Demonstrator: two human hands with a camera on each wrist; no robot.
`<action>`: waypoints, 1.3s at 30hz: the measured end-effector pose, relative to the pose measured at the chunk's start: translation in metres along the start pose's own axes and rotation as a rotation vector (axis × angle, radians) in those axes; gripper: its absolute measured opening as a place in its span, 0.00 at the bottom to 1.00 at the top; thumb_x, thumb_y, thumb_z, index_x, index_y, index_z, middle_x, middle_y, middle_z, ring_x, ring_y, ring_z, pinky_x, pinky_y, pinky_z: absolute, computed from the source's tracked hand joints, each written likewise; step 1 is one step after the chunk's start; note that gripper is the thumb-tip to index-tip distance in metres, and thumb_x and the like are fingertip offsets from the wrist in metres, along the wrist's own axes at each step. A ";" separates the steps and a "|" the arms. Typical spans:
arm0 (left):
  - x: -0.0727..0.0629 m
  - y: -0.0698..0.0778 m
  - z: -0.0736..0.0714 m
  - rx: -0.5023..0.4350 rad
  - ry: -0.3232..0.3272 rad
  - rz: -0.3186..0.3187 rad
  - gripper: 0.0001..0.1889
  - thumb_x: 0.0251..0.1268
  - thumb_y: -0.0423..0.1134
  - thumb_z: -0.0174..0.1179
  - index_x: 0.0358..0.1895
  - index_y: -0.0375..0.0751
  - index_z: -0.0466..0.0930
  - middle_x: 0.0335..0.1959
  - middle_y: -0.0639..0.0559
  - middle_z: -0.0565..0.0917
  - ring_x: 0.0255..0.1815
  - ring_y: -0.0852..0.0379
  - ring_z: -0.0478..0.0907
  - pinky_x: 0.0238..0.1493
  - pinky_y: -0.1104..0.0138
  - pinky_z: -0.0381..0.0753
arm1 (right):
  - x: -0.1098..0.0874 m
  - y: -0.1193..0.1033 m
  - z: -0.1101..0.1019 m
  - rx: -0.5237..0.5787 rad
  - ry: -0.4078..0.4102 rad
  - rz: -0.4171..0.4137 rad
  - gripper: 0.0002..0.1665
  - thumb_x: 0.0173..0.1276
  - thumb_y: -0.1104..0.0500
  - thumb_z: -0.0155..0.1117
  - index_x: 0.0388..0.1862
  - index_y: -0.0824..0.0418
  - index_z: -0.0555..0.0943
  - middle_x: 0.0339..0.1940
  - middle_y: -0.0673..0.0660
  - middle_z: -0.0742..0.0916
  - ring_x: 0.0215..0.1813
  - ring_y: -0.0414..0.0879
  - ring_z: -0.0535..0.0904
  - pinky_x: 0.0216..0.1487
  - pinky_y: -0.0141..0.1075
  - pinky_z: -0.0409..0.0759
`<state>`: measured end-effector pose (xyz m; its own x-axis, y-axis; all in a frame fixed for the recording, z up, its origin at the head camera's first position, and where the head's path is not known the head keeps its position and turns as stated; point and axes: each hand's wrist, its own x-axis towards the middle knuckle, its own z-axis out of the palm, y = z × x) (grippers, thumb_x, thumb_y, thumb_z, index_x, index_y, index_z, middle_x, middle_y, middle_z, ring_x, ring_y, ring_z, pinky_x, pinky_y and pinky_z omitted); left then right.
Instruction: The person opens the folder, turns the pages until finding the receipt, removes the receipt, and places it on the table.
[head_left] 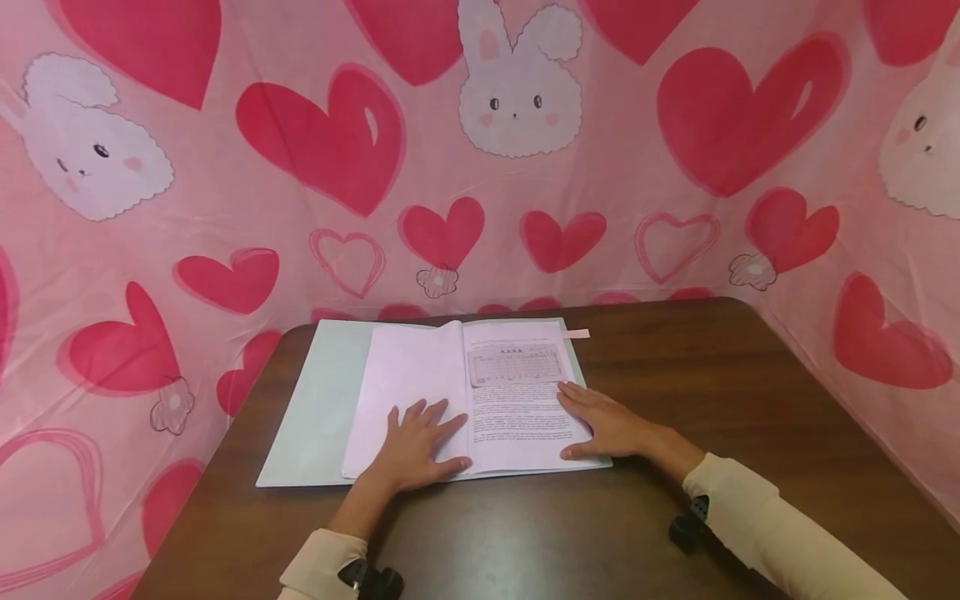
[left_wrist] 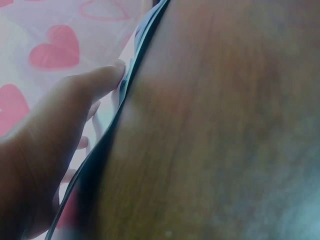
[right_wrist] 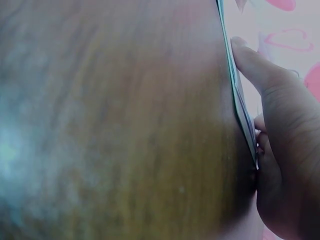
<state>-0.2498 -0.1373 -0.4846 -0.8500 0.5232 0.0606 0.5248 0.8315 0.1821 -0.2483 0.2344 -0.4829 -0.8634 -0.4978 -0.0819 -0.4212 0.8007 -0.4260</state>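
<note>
An open booklet (head_left: 412, 362) with a pale green cover (head_left: 303, 417) lies on the table. Its left page is blank; the right page carries printed text (head_left: 517, 417) below a grey printed form (head_left: 516, 365). My left hand (head_left: 416, 446) rests with spread fingers on the lower left page, its thumb near the center fold. My right hand (head_left: 607, 421) lies over the right page's outer edge, fingers extended. In the left wrist view the thumb (left_wrist: 102, 80) is along the booklet's near edge. The right wrist view has the other thumb (right_wrist: 252, 62) at the booklet's edge too.
The dark brown wooden table (head_left: 675, 367) extends around the booklet. A pink tab (head_left: 577, 334) sticks out at the booklet's upper right. Pink cloth (head_left: 517, 183) with hearts and rabbits hangs behind and at both sides. Black devices (head_left: 371, 579) sit at both wrists.
</note>
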 end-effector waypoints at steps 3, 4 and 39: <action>0.000 -0.001 0.001 0.006 0.005 0.004 0.41 0.59 0.76 0.51 0.75 0.66 0.67 0.79 0.46 0.67 0.79 0.34 0.60 0.72 0.26 0.52 | 0.001 -0.001 0.000 -0.001 -0.001 -0.004 0.67 0.56 0.24 0.65 0.83 0.59 0.53 0.87 0.58 0.56 0.86 0.61 0.50 0.82 0.63 0.53; 0.000 -0.002 0.001 0.005 0.011 0.006 0.41 0.59 0.75 0.52 0.75 0.66 0.67 0.79 0.46 0.68 0.79 0.33 0.61 0.72 0.26 0.53 | 0.001 -0.002 -0.001 0.001 -0.002 -0.002 0.67 0.56 0.24 0.65 0.83 0.59 0.53 0.87 0.58 0.55 0.86 0.61 0.50 0.82 0.63 0.52; -0.001 -0.004 0.008 -0.068 0.006 -0.022 0.42 0.58 0.77 0.50 0.76 0.68 0.65 0.81 0.49 0.65 0.82 0.33 0.55 0.75 0.27 0.48 | 0.051 0.026 -0.034 0.317 0.332 -0.022 0.17 0.69 0.63 0.69 0.55 0.68 0.85 0.49 0.64 0.90 0.44 0.51 0.85 0.45 0.24 0.81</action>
<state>-0.2508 -0.1391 -0.4933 -0.8618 0.5035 0.0621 0.5018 0.8281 0.2499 -0.3125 0.2415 -0.4674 -0.9194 -0.3380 0.2014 -0.3791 0.6243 -0.6831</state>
